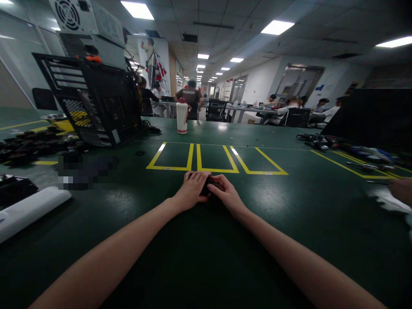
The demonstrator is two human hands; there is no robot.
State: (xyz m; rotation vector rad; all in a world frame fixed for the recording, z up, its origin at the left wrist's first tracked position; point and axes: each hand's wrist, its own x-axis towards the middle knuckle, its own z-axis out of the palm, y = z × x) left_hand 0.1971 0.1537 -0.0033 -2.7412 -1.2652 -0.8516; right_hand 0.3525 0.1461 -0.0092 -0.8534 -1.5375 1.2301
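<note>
Both hands meet over a small black object (206, 187) near the middle of the green table (206, 240). My left hand (194, 189) is wrapped over its top and left side, hiding most of it, so I cannot tell its kind. From the right, the fingertips and thumb of my right hand (225, 192) close on the object's right end. Just beyond my hands, yellow tape (219, 170) marks out several box shapes on the tabletop.
A black computer case (109, 103) stands at the left, with power supplies (93, 30) stacked on it. Dark parts (32, 143) and a white long object (35, 210) lie nearby. A white bottle (182, 116) stands at the far edge. Another person's hand (401, 191) shows at right.
</note>
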